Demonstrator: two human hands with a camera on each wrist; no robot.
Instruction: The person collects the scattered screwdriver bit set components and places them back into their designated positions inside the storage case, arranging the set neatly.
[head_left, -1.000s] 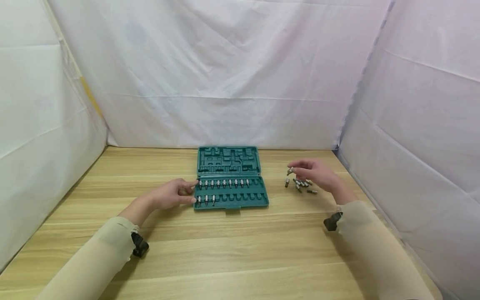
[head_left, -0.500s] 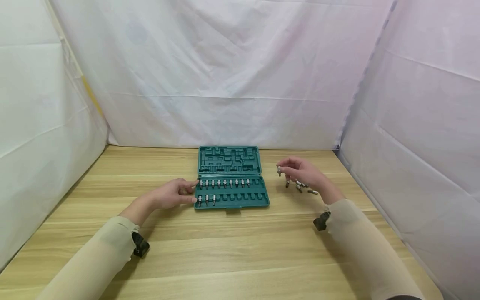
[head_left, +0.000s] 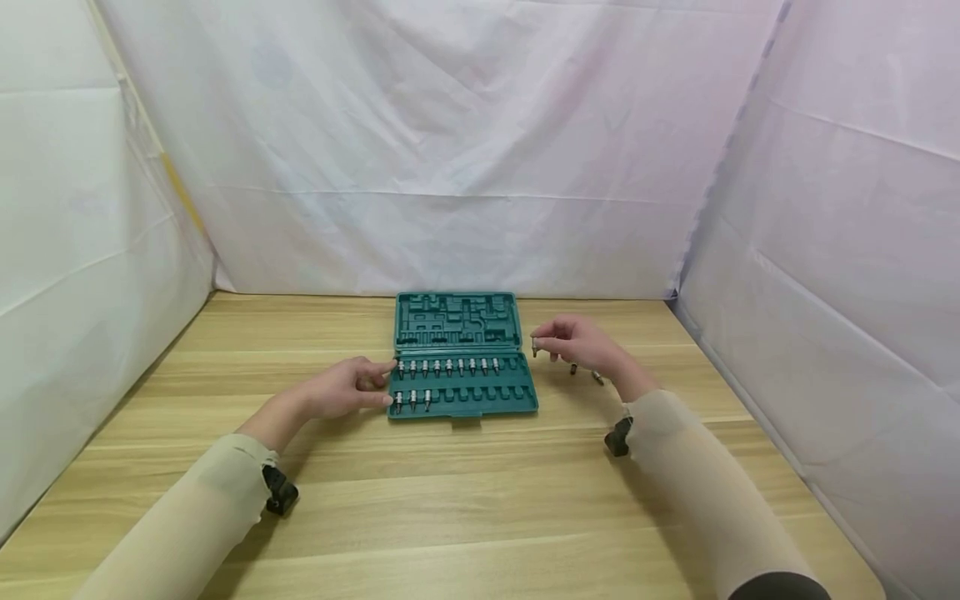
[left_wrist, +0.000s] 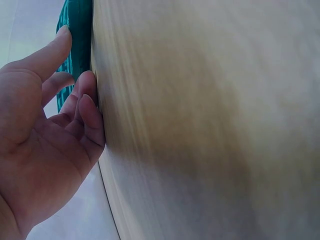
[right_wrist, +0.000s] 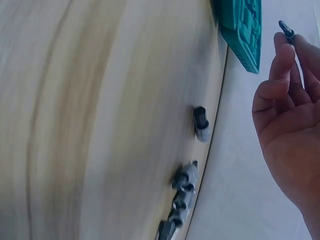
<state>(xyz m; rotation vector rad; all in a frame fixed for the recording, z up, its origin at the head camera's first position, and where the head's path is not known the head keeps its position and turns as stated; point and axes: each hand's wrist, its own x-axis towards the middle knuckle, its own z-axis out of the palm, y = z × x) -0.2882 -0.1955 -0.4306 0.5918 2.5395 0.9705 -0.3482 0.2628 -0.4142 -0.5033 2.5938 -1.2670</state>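
A green plastic case (head_left: 495, 406) lies unfolded on the table, with its moulded lid at the back. Several metal bit sockets (head_left: 449, 367) fill most of the upper row of slots; 3 sit at the left of the lower row. My left hand (head_left: 341, 388) touches the case's left edge with thumb and index finger spread apart, the other fingers loosely bent. Between thumb and fingertips, my right hand (head_left: 588, 343) pinches one bit socket (head_left: 535, 347), tip down, just right of the case. In the right wrist view this bit socket (right_wrist: 286, 32) shows above the fingertips.
Loose bit sockets (right_wrist: 182, 192) lie on the table (head_left: 450, 500) under and beside the right hand, partly hidden by it in the head view. White cloth walls (head_left: 450, 167) enclose the table at the back and sides.
My right hand has moved left from the loose pile towards the case, carrying the pinched bit socket, which now points down. The left hand and the case have stayed put.
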